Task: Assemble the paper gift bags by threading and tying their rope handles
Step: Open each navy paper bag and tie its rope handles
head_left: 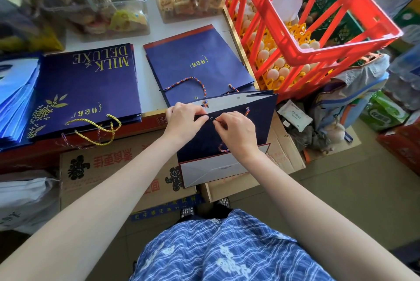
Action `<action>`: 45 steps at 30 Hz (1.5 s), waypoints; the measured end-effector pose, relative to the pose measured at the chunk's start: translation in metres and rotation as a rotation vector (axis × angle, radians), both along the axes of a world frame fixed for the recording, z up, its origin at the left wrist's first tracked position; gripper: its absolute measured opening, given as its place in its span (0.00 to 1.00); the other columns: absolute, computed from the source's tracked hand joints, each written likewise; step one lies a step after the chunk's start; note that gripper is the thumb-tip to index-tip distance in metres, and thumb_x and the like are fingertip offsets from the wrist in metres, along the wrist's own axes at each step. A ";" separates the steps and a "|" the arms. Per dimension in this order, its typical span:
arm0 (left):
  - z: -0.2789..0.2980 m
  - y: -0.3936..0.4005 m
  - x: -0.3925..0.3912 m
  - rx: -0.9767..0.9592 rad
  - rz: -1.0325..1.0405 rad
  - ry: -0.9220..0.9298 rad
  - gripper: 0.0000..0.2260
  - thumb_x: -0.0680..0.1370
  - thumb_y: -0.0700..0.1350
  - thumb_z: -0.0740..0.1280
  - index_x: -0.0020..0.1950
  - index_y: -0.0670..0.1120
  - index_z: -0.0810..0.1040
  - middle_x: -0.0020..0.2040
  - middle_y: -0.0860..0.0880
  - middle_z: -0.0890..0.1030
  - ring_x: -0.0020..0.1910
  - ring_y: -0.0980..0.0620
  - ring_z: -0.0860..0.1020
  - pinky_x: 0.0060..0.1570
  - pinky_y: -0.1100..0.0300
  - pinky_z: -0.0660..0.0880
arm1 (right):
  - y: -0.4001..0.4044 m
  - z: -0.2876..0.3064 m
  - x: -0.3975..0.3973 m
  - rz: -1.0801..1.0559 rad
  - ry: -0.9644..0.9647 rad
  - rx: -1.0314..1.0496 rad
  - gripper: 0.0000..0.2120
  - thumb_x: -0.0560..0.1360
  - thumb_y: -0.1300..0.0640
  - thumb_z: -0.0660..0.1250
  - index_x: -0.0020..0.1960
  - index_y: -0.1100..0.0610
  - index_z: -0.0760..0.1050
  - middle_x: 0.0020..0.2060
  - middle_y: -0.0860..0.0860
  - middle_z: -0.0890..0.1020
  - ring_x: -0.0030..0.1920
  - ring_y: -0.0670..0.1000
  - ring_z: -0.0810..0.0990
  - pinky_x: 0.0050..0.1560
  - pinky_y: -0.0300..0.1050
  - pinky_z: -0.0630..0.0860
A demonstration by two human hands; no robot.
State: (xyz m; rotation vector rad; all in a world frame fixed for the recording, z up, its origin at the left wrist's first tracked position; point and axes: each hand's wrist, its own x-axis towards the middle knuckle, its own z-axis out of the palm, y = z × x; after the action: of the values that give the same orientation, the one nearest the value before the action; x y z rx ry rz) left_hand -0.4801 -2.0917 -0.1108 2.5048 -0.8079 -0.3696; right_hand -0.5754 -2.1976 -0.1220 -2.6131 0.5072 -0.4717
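Navy paper bag (229, 135): light, creasable; left hand (185, 119) pinches its near rim.
Twisted rope (223, 149): limp; right hand (236, 132) pinches its end at the eyelet (211, 118).

A navy paper bag (229, 131) stood open-mouthed at the table's (145, 96) near edge, its grommet hole facing up. A twisted blue-orange rope (223, 149) hung against its front panel.

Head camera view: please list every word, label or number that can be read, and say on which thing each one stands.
"MILK DELUXE": gold letters, upside down in this view, on the blue gift bag atop the left stack.
Gold script on that bag and on the middle bag: too stylised to read.
Red characters on the cardboard box: too blurred to read.
White packet label: too small to read.
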 end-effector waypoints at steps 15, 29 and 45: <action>0.012 0.007 0.012 -0.153 -0.282 -0.122 0.08 0.76 0.47 0.68 0.51 0.46 0.83 0.50 0.50 0.80 0.57 0.46 0.71 0.56 0.58 0.54 | -0.032 0.024 0.011 0.119 0.369 -0.052 0.24 0.66 0.37 0.71 0.49 0.57 0.77 0.47 0.51 0.75 0.54 0.54 0.71 0.50 0.47 0.59; -0.002 0.020 -0.001 -0.211 -0.266 -0.366 0.11 0.66 0.54 0.70 0.40 0.48 0.82 0.41 0.54 0.81 0.49 0.48 0.73 0.54 0.54 0.56 | -0.032 0.065 0.026 0.259 0.666 0.488 0.11 0.76 0.59 0.65 0.56 0.59 0.81 0.52 0.58 0.82 0.52 0.54 0.78 0.52 0.45 0.71; 0.001 0.024 0.008 -0.277 -0.393 -0.349 0.05 0.65 0.46 0.70 0.37 0.46 0.82 0.37 0.51 0.80 0.46 0.53 0.66 0.50 0.58 0.56 | -0.010 0.040 0.032 -0.276 0.350 0.760 0.10 0.72 0.56 0.71 0.39 0.64 0.80 0.30 0.53 0.75 0.36 0.50 0.72 0.41 0.45 0.70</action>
State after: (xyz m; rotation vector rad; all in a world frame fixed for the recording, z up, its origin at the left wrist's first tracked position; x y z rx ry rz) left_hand -0.4720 -2.0677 -0.1100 2.1703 -1.3932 0.0597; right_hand -0.5438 -2.2076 -0.0817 -1.8902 0.9498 0.1076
